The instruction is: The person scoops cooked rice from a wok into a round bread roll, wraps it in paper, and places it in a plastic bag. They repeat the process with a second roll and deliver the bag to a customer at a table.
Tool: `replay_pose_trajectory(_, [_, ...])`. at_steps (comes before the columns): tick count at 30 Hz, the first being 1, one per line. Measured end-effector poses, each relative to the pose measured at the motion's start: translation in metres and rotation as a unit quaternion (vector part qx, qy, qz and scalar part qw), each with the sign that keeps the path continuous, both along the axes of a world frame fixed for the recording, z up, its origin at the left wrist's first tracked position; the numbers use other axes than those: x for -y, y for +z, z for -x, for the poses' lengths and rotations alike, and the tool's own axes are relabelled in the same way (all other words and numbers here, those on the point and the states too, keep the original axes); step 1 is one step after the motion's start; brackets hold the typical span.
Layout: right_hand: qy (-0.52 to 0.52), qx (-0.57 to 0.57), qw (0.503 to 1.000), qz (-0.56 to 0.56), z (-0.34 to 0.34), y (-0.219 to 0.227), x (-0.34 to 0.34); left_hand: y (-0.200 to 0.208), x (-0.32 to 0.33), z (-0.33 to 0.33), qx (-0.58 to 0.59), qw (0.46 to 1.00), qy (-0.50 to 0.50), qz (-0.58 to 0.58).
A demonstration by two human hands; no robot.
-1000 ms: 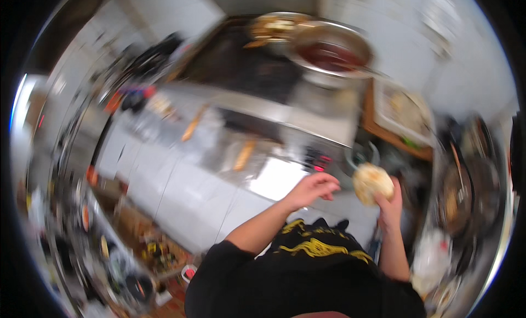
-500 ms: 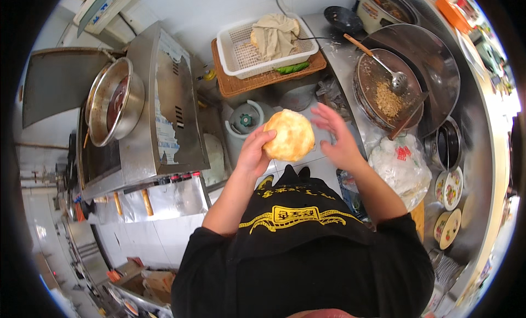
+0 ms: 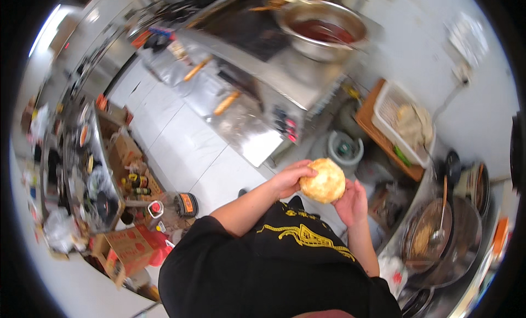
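The left hand (image 3: 291,179) holds a round, golden-brown flatbread (image 3: 323,181) by its left edge, thumb on top and fingers beneath, just right of the frame's centre. The right hand (image 3: 352,204) is at the bread's lower right edge with its fingers partly hidden, so I cannot tell whether it grips or only touches. Below them, across the bottom centre, is a black shirt (image 3: 230,263) with yellow print. Just above and right of the bread stands a gas cylinder (image 3: 345,148) with a pale ring collar. Farther toward the right, a brown wicker tray (image 3: 368,120) bears a white plastic basket (image 3: 386,107) with a beige cloth (image 3: 415,126) in it; a green pepper (image 3: 403,155) lies on the tray beside the basket. At lower right, a slotted ladle (image 3: 438,237) rests in a round pan (image 3: 408,246) of brown crumbs. At the upper centre, a steel bowl (image 3: 309,48) of dark red liquid sits on a metal stove (image 3: 296,82). A cardboard box (image 3: 129,249) stands at lower left.
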State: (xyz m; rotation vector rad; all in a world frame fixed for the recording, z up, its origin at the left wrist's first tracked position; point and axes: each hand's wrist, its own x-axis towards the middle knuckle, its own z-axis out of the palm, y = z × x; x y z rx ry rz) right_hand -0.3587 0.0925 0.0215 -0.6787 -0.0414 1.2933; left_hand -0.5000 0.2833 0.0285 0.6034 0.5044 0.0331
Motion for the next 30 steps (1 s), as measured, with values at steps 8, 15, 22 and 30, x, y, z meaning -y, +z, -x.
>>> replay_pose_trajectory(8, [0.189, 0.005, 0.981, 0.040, 0.154, -0.006, -0.201, -0.016, -0.136, 0.212, 0.020, 0.986, 0.166, -0.022])
replay_pose_trajectory(15, [0.344, 0.090, 0.934, 0.047, 0.295, -0.010, -0.374, 0.004, -0.241, 0.377, -0.086, 0.947, 0.298, -0.088])
replay_pose_trajectory(22, [0.463, -0.119, 0.878, 0.024, 0.377, -0.039, -0.541, -0.014, -0.357, 0.466, -0.029, 0.905, 0.423, -0.034])
replay_pose_trajectory(30, [0.510, -0.158, 0.842, -0.082, 0.432, -0.062, -0.776, -0.003, -0.585, 0.505, -0.095, 0.905, 0.400, -0.107])
